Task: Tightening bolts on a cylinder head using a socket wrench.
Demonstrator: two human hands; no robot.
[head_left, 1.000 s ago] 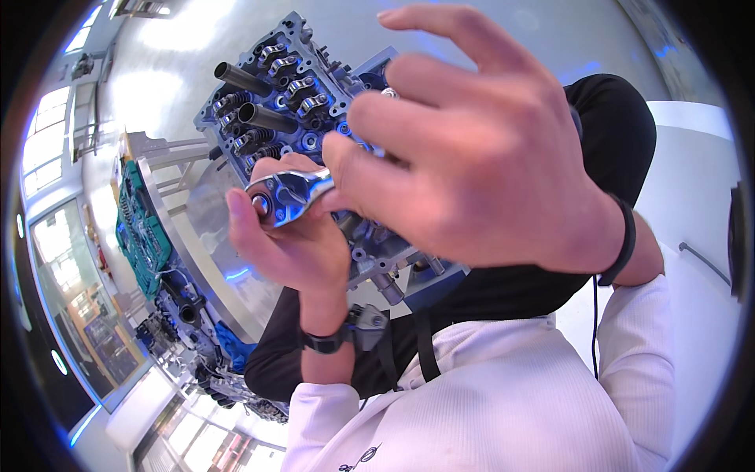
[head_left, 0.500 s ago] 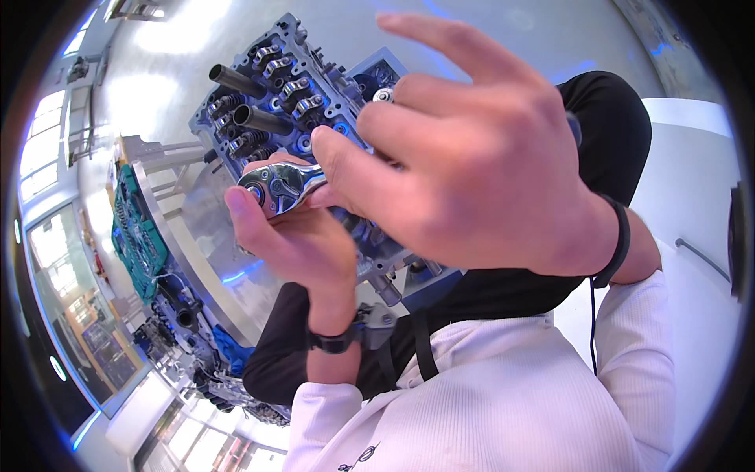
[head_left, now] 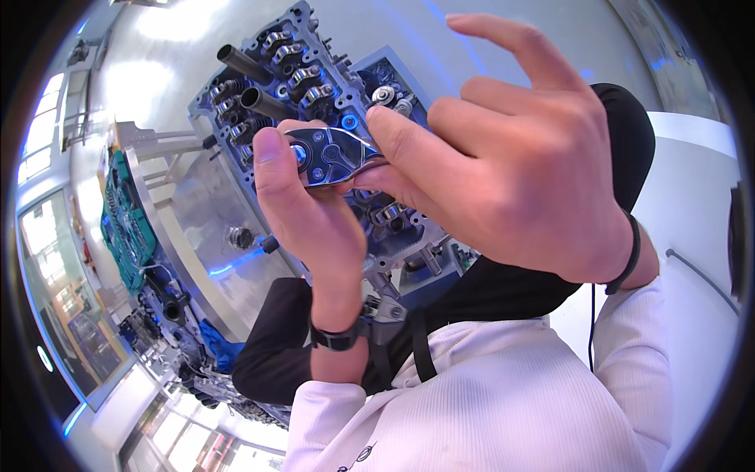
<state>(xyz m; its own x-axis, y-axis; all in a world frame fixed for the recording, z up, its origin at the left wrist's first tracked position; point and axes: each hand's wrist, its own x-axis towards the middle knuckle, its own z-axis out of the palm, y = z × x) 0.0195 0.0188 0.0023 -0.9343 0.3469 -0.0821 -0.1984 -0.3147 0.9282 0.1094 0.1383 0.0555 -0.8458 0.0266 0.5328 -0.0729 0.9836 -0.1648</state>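
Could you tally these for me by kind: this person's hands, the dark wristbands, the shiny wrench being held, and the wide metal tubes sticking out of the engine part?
Left hand and right hand: 2
Dark wristbands: 2
Shiny wrench: 1
Wide metal tubes: 2
Total: 7

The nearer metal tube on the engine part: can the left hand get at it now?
Probably: the tube shows its open end uncovered just beyond the left hand; but that hand is occupied cradling the ratchet, so it would likely need to let go first.
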